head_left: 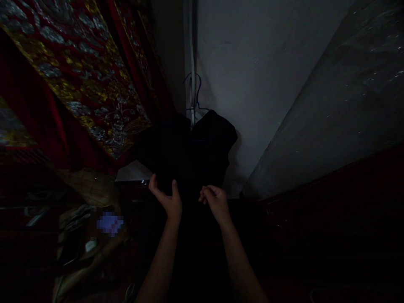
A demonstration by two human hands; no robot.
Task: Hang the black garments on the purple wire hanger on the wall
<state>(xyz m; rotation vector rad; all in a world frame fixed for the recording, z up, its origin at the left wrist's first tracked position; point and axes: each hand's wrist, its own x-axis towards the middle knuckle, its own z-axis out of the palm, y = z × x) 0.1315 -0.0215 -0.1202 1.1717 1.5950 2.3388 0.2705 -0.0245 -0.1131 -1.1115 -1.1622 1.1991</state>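
Head view | black sleeveless cloth garment [202,147] — hangs 12–6, neck at 12 | left hand [170,202] spread wide | right hand [216,202] curled — hold unclear

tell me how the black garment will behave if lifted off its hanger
Probably floppy: the garment hangs limp from the hanger. Likely light, since that thin wire carries it. It may swing if pushed.

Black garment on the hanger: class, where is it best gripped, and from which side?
Probably at the shoulder nearer the right hand, from the front: the garment hangs flat against the wall, so only its front is free, and the hanger supports the cloth there.
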